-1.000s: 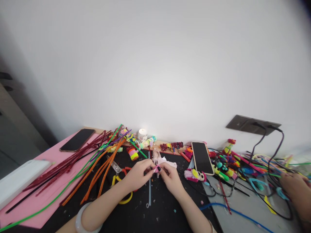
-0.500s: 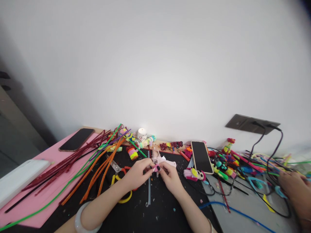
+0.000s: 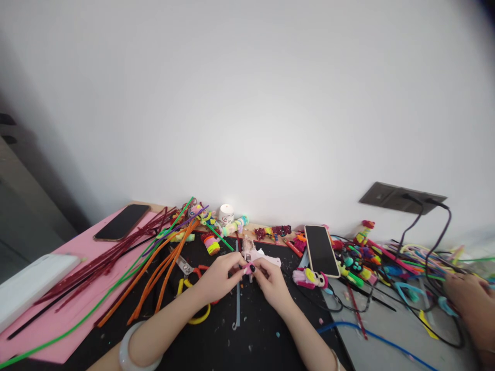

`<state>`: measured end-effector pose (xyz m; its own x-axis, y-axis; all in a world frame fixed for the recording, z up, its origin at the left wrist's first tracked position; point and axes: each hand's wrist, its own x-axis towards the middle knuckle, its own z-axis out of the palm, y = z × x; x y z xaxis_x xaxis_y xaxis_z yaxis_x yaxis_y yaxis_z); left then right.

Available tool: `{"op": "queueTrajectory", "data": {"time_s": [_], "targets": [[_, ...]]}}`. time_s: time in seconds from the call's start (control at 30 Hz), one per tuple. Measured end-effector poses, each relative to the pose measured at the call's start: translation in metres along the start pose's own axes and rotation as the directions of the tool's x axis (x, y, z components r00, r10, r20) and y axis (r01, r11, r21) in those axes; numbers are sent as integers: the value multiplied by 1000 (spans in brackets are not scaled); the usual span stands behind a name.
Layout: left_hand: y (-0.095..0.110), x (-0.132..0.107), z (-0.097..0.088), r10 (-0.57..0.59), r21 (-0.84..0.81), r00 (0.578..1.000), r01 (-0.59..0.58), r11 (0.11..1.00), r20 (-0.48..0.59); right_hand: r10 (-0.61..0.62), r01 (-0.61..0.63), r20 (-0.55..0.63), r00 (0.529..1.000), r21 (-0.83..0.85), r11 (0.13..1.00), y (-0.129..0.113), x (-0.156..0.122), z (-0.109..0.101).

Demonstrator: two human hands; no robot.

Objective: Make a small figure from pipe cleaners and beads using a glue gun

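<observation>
Between the fingertips of both hands is a small pink piece with a black spot (image 3: 248, 268), too small to name surely. My left hand (image 3: 224, 273) pinches it from the left, and my right hand (image 3: 269, 278) pinches it from the right. Just behind the fingers lies a pale pink hot glue gun (image 3: 266, 256), its nozzle end partly hidden. A translucent glue stick (image 3: 237, 304) lies on the black mat below my left hand. Scissors with red and yellow handles (image 3: 193, 286) lie partly under my left forearm.
Orange pipe cleaners (image 3: 166, 273) and dark red pipe cleaners (image 3: 112, 247) spread at left, by a dark phone (image 3: 122, 222). At right are a white-edged phone (image 3: 320, 251), a pipe-cleaner doll (image 3: 309, 278), tangled cables and another person's hand (image 3: 467, 293). A white wall stands behind.
Both hands stay in nearly the same place, with the pink piece turned very slightly between the fingertips. Nothing else has visibly moved.
</observation>
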<state>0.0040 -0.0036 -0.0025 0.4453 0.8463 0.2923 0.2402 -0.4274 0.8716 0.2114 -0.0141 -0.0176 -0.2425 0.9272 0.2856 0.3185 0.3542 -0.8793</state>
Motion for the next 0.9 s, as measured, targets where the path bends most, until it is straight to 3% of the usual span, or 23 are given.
{"op": "queueTrajectory", "data": {"time_s": [0.9], "targets": [[0, 1, 2, -26, -24, 1000, 26, 999, -14, -4, 4, 5, 1000, -49, 999, 8, -1, -1]]}}
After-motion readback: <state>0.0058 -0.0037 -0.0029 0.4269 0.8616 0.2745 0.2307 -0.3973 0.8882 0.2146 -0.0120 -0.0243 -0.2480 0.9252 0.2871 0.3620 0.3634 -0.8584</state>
